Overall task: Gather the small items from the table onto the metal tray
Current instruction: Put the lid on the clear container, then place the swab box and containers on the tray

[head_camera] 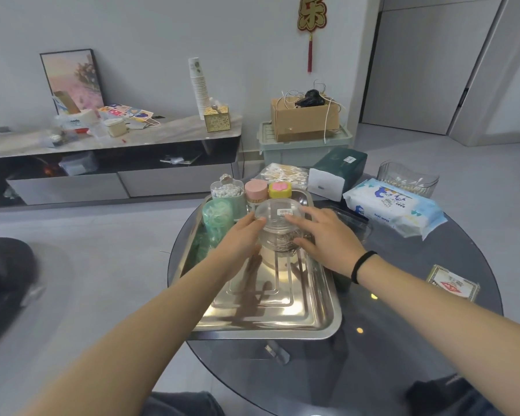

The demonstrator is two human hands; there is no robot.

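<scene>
A metal tray point(270, 313) lies on the round dark glass table point(403, 340). Over its middle I hold a clear round plastic jar point(278, 226) with metal clips inside, between both hands. My left hand point(240, 238) grips its left side and my right hand point(324, 235) curls round its right side. At the tray's far end stand a green cup of hair ties point(218, 220), a cotton swab holder point(227, 190), a pink-lidded jar point(256, 190) and a yellow-lidded jar point(279, 190).
On the table outside the tray are a bag of cotton swabs point(285, 174), a dark green tissue pack point(338, 172), a baby wipes pack point(394, 207), a clear container point(407, 177), a clear flat box point(351, 220) and a small card box point(452, 286).
</scene>
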